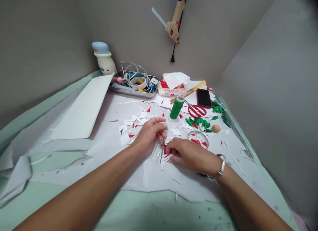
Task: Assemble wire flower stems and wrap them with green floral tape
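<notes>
My left hand [152, 131] is raised over the paper-covered table, its fingers curled together. Something thin seems to be at the fingertips, but I cannot make it out. Just below it lie thin metal tools, perhaps tweezers [161, 153], partly hidden. My right hand [190, 154], with a silver bracelet on the wrist, reaches down to small red paper pieces [167, 148]. Its thumb and index finger are apart at the edge of these pieces. A spool of green thread [177, 108] stands upright beyond both hands. Behind the right hand lies a clear tape roll [198, 138] with red paper inside its ring.
White and red scraps litter the white sheet [144, 174]. Red-handled scissors [197, 111], green leaf-like pieces [200, 123], a brown ball [216, 128] and a phone [204, 98] lie right. Behind are a metal tray [134, 91], tissue pack [171, 89], bottle [105, 60] and hanging glue gun [175, 24].
</notes>
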Demonstrator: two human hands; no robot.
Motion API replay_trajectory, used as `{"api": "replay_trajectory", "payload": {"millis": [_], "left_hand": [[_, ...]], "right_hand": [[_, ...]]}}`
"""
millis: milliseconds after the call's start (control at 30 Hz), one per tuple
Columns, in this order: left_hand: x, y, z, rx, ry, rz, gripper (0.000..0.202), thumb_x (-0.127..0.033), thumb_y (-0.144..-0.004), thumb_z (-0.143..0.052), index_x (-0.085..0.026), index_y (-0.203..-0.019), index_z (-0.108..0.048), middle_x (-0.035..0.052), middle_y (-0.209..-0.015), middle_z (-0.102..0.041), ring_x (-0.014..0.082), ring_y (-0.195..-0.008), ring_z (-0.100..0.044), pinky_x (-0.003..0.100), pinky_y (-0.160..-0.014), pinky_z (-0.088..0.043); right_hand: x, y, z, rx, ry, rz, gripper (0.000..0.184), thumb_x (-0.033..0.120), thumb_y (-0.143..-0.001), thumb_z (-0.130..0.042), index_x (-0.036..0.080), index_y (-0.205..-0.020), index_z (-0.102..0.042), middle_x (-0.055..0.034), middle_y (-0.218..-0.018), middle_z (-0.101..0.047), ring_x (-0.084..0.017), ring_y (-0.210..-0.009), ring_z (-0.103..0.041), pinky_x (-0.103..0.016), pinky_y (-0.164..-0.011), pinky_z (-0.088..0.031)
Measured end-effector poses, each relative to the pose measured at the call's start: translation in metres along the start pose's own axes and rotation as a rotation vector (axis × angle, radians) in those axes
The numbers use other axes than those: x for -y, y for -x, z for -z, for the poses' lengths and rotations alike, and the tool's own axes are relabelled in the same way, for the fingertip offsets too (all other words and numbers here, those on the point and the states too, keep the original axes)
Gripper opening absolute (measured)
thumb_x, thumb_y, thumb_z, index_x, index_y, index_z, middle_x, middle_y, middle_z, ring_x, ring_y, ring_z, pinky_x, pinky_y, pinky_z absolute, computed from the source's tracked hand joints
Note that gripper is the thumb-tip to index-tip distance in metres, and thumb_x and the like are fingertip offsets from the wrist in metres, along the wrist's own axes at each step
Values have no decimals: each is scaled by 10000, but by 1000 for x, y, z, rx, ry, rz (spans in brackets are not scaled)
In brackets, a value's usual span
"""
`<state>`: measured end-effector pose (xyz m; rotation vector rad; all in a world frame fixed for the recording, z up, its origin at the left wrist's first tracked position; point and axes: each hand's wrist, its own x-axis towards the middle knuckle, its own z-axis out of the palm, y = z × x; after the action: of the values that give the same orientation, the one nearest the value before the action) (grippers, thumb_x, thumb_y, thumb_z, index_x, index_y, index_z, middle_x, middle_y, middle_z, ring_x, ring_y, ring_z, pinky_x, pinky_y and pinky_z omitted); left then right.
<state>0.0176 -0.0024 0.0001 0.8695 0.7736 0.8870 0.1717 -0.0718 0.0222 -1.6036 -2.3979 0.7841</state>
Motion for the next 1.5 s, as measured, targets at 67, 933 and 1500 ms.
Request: {"api": "replay_trajectory", "payload": {"millis": [67, 933, 1500], "left_hand": [[0, 0, -1, -8, -9, 10, 269, -131, -702, -616, -150, -956, -531, 13, -709, -588, 72, -476, -512, 185, -407, -363], [4, 5, -9, -55, -347, -102, 450, -218, -754, -635, -167, -1154, -436, 27, -834, -606, 120, -589, -607, 234, -506, -444], [1, 8, -11, -94, -600, -74, 326, -276, -712, -682, -147, -975, -538, -75, -528, -499, 77, -429, -466, 222, -485, -372]], "right_hand": [[2, 1, 0, 19, 6, -4, 53, 169, -749, -590, 200, -773, -625, -5, -807, -597, -113, -649, -484, -230, -573, -318], [-28, -22, -7, -372, -1003, -131, 165, 221, -712, -621, 196, -855, -542, 60, -662, -514, -74, -524, -456, -216, -500, -357], [-43, -21, -11, -397, -1128, -28, 322, 149, -735, -563, 210, -1051, -582, 39, -747, -542, -57, -520, -448, -186, -461, -336]]}}
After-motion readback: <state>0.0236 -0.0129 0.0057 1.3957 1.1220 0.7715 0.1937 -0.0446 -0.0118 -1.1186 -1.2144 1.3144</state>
